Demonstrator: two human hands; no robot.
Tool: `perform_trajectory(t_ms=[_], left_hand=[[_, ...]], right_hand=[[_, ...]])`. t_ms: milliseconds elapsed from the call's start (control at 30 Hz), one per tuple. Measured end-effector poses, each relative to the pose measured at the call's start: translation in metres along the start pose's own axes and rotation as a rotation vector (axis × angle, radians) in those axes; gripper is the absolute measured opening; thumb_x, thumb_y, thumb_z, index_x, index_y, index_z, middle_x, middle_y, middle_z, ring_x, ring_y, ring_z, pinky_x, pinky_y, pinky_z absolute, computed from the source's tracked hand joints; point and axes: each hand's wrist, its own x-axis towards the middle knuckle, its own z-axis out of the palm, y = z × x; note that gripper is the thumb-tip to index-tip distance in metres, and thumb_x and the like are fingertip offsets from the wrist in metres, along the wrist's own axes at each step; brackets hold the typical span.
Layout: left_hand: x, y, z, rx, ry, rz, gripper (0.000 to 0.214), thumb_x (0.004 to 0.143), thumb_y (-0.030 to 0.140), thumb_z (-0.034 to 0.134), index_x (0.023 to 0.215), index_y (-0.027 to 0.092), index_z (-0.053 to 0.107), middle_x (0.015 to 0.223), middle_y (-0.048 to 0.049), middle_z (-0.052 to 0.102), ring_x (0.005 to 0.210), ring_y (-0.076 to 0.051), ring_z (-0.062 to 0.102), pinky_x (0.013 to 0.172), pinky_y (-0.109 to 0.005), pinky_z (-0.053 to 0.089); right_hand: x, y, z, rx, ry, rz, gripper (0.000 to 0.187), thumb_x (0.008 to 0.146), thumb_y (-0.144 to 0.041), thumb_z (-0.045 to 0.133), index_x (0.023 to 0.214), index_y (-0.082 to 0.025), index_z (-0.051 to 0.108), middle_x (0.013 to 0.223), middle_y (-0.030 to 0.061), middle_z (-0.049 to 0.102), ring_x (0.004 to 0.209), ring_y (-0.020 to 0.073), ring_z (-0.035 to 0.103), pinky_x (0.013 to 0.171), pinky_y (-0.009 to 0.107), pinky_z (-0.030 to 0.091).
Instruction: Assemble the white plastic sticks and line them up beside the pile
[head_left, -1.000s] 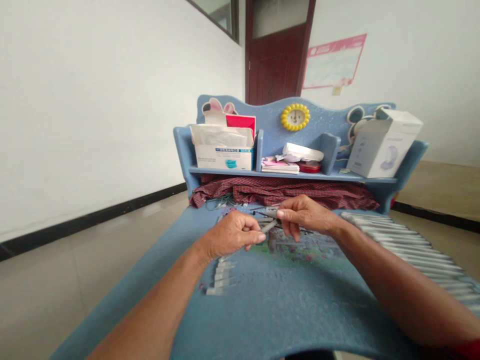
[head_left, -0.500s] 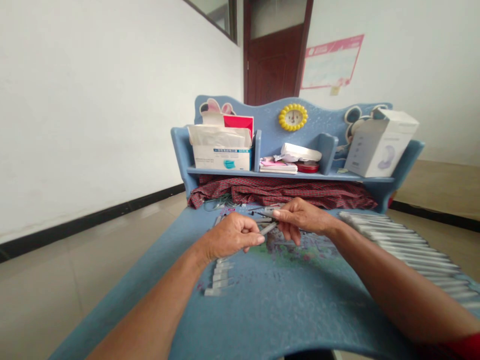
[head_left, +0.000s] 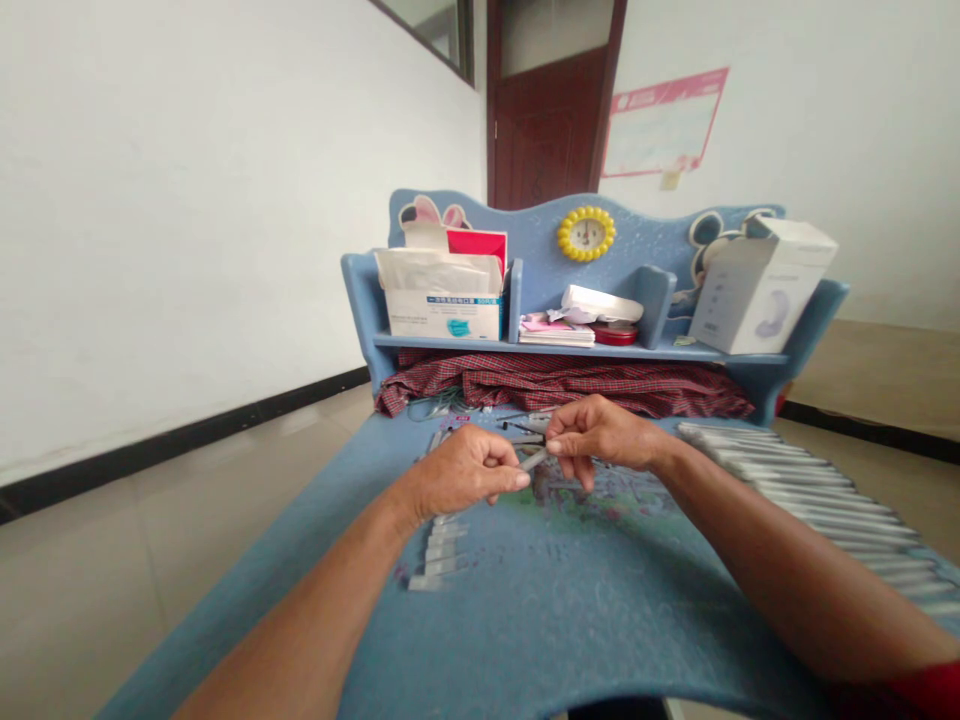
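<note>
Above the middle of the blue desk (head_left: 600, 620), my left hand (head_left: 469, 468) is closed around a slim grey pen barrel (head_left: 534, 460), which slants up to the right. The thumb and fingers of my right hand (head_left: 596, 437) pinch the barrel's upper end; whether a small part is also between them cannot be seen. Clear pen caps (head_left: 444, 552) lie in a column beside my left wrist. Behind and below my hands are several loose dark and grey pen parts (head_left: 525, 430), partly hidden.
A long row of grey pens (head_left: 817, 510) lies along the desk's right side, next to my right forearm. At the back, a checked cloth (head_left: 562, 382) is bunched under a shelf (head_left: 450, 344) bearing a mask box (head_left: 442, 312), papers (head_left: 555, 334) and a white box (head_left: 761, 290).
My right thumb has come down and its fingers have drawn in to pinch the barrel's upper end. My left hand stays in place with the same hold.
</note>
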Motion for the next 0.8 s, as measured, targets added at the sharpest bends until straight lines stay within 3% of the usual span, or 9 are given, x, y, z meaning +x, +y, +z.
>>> perform_trajectory(t_ms=[167,300,400,633,800], left_hand=[[0.000,0.000,0.001,-0.014,0.002,-0.004,0.023,0.067,0.035,0.061,0.060,0.013,0.060,0.048,0.0049,0.049,0.046,-0.007,0.042,0.047,-0.019,0.030],[0.000,0.001,0.001,-0.007,0.020,-0.010,0.022,0.067,0.034,0.061,0.059,0.013,0.059,0.047,0.0051,0.049,0.046,-0.008,0.041,0.046,-0.020,0.029],[0.001,0.001,0.003,0.035,0.039,-0.004,0.021,0.066,0.033,0.061,0.059,0.013,0.059,0.047,0.0057,0.047,0.045,-0.007,0.039,0.046,-0.019,0.028],[0.002,0.001,0.012,0.337,0.250,0.043,0.016,0.066,0.030,0.061,0.059,0.015,0.058,0.049,0.0051,0.048,0.050,-0.009,0.043,0.047,-0.020,0.027],[0.003,0.003,0.009,0.426,0.339,0.052,0.020,0.068,0.032,0.059,0.056,0.016,0.056,0.048,0.0047,0.047,0.048,-0.009,0.042,0.046,-0.020,0.025]], right_hand=[[0.000,-0.001,0.000,-0.047,0.033,0.036,0.049,0.075,-0.061,0.049,0.064,-0.013,0.052,0.051,0.0010,0.060,0.036,0.0092,0.055,0.034,0.017,0.039],[0.000,-0.001,0.001,-0.044,0.015,0.027,0.044,0.070,-0.057,0.059,0.066,-0.014,0.052,0.052,-0.0006,0.061,0.036,0.0084,0.054,0.035,0.016,0.039],[0.000,0.000,0.002,-0.079,0.004,0.040,0.045,0.071,-0.056,0.057,0.057,-0.014,0.049,0.047,-0.0011,0.058,0.033,0.0076,0.051,0.032,0.016,0.036],[0.003,0.002,0.003,-0.076,0.090,0.071,0.047,0.073,-0.056,0.055,0.054,-0.015,0.045,0.042,-0.0014,0.056,0.027,0.0074,0.047,0.027,0.016,0.031],[0.006,0.004,0.001,-0.049,0.229,0.057,0.049,0.081,-0.059,0.040,0.062,-0.015,0.050,0.044,0.0005,0.058,0.028,0.0093,0.049,0.028,0.017,0.032]])
